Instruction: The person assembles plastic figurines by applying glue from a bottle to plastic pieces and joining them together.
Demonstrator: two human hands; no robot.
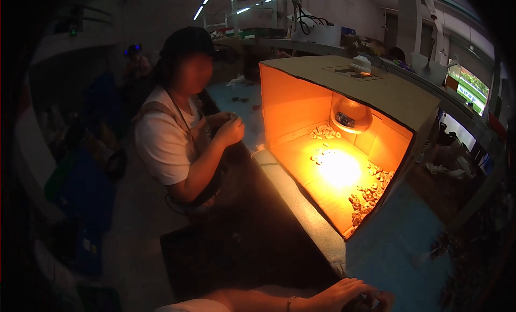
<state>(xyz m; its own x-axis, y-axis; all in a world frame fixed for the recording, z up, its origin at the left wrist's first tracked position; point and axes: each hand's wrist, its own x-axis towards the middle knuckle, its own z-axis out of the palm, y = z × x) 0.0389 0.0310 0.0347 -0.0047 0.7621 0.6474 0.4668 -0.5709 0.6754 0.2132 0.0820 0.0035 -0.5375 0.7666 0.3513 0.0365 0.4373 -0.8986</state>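
Note:
My left hand [339, 296] reaches in from the lower edge, a thin band around its wrist. Its fingers are bent over a small dark thing [365, 303] whose kind I cannot make out. Close against it, in deep shadow at the lower edge, shows part of my right hand [385, 299], its fingers curled at the same dark thing. Above my hands stands an open-fronted cardboard box [344, 75], lit orange inside by a glowing lamp [350, 116]. Several small curled pieces [371, 196] lie along its right side, and a paler pile [324, 131] sits at the back.
A co-worker [172, 135] in a white top and dark cap stands to the left, hands raised together near the box. The blue tabletop [408, 242] runs right of the box, with dark clutter at the far right. Blue crates [86, 188] stand at left.

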